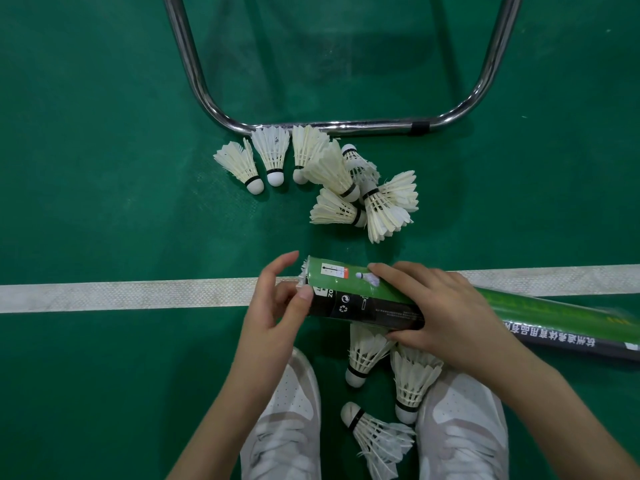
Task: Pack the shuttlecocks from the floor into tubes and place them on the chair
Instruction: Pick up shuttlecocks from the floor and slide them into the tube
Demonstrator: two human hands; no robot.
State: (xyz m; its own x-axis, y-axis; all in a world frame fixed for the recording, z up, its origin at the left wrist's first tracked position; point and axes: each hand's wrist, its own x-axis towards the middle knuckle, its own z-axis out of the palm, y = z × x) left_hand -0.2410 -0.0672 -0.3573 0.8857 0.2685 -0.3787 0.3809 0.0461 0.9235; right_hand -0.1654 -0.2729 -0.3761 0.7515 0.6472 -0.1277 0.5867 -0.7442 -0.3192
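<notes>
My right hand (446, 313) grips a green and black shuttlecock tube (360, 299) that lies crosswise above the white court line. White feathers (304, 277) stick out of its left mouth. My left hand (277, 306) is at that mouth, thumb against the rim and feathers, fingers loosely spread. Several white shuttlecocks (332, 181) lie in a cluster on the green floor by the chair's chrome leg frame (346, 126). Three more shuttlecocks (412, 379) lie between my shoes.
A second long green and black tube (568, 323) lies on the floor to the right, partly under my right forearm. My white shoes (287, 424) stand at the bottom. The chair's seat is out of view.
</notes>
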